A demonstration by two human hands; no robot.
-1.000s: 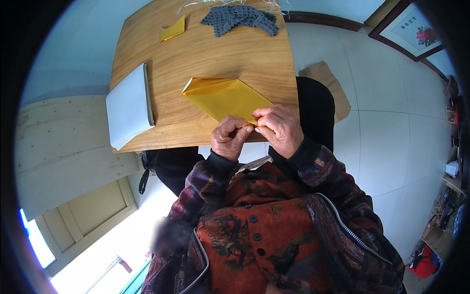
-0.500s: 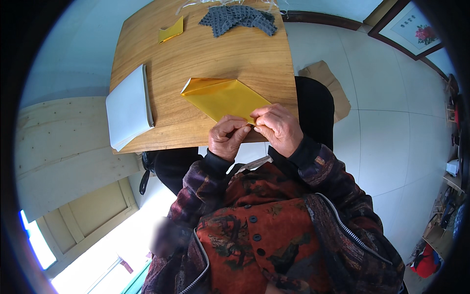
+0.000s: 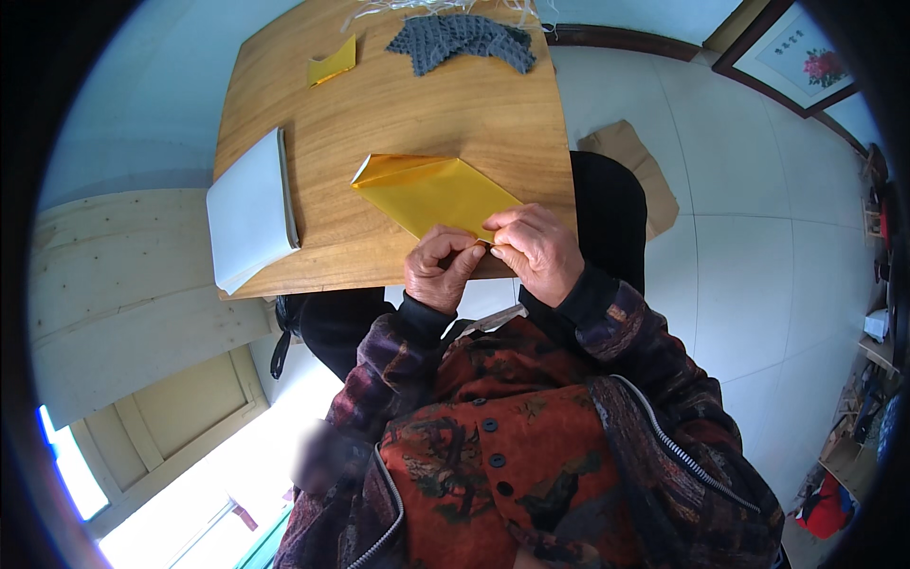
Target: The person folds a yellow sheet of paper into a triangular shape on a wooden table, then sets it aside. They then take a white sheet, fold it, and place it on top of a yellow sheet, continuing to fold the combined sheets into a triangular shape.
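A folded sheet of shiny gold paper lies slantwise near the front edge of the wooden table. Its far left end is folded to a slanted edge with a bit of white showing. My left hand pinches the near corner between thumb and bent fingers. Close beside it, my right hand grips the same corner, thumb and forefinger pressed together. The two hands almost touch, and the fingertips hide the fold between them.
On the table's left lies a stack of white-backed sheets. Farther back are a small folded gold paper piece, a dark grey textured cloth and pale stringy strips. Flattened brown cardboard lies on the floor to the right.
Almost nothing differs. Both hands keep their pinch on the gold paper's near corner, and the view has shifted very slightly.
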